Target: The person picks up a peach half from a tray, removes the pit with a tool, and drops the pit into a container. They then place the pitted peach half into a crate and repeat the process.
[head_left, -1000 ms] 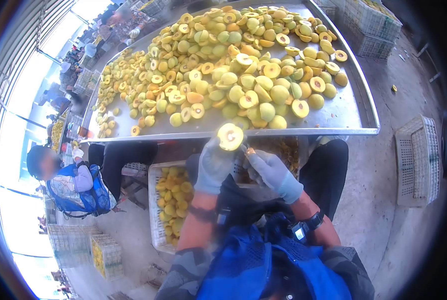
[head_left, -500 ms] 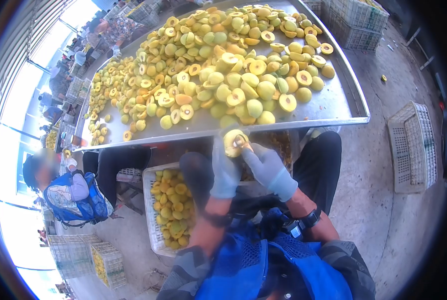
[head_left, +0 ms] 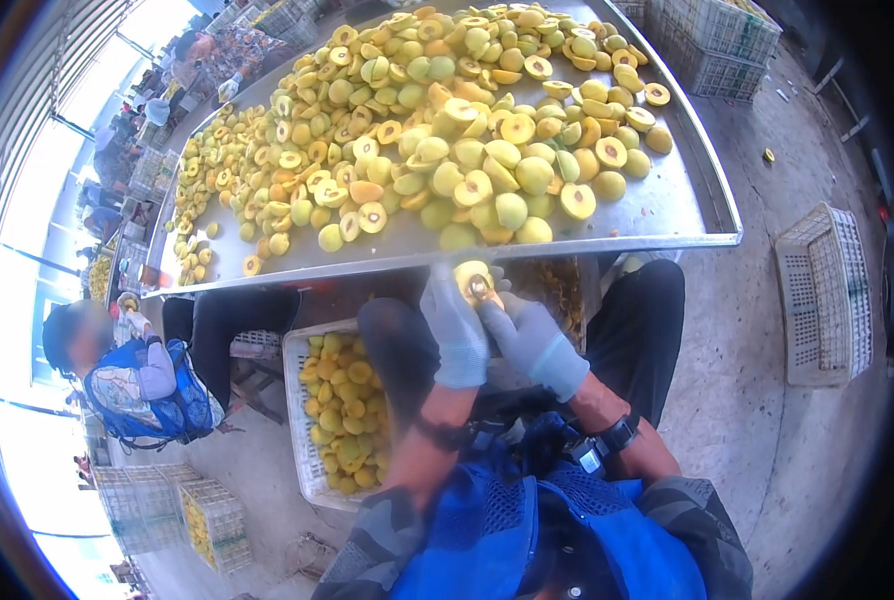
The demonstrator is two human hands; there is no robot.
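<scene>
My left hand (head_left: 451, 325), in a pale glove, is wrapped round a halved yellow peach (head_left: 473, 281) just below the near edge of the metal table. The peach's cut side faces me, with the brown pit area at its centre. My right hand (head_left: 535, 338), gloved too, is closed with its fingertips against the cut face at the pit. Whatever lies between those fingertips is too small to make out. Ahead, a heap of halved yellow peaches (head_left: 407, 150) covers much of the metal table (head_left: 657, 225).
Beside my left leg stands a white crate (head_left: 302, 440) filled with peach pieces. An empty-looking white crate (head_left: 825, 290) lies to the right, and stacked crates (head_left: 712, 50) stand behind it. Another person (head_left: 147, 375) sits at the left, with more crates (head_left: 182, 515) nearby.
My left hand has turned slightly and shifted right with the peach half. My right fingers stay at its pit. The view has moved only a little.
</scene>
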